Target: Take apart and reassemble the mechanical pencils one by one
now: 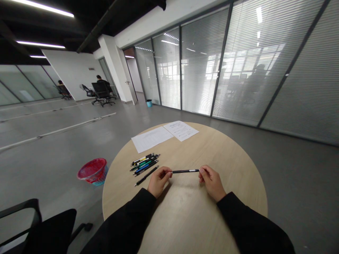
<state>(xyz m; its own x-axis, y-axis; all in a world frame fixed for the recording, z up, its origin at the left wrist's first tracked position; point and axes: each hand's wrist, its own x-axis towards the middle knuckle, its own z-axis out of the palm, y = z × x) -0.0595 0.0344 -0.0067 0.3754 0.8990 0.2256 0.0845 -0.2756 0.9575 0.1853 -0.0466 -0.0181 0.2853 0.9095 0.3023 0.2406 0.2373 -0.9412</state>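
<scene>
A slim black pen with a pale band near its right end is held level just above the round wooden table. My left hand pinches its left end, and my right hand pinches the other end between thumb and fingers. Left of my left hand, a single black pen lies apart on the tabletop. Beyond it is a loose pile of several pens with black, green, blue and yellow parts. Whether the held pen's tip is out cannot be seen, as my fingers cover both ends.
Two printed sheets lie at the table's far edge, one overlapping the other. On the floor to the left stands a bin with a red liner. A black chair is close by at lower left. A person sits far off among office chairs.
</scene>
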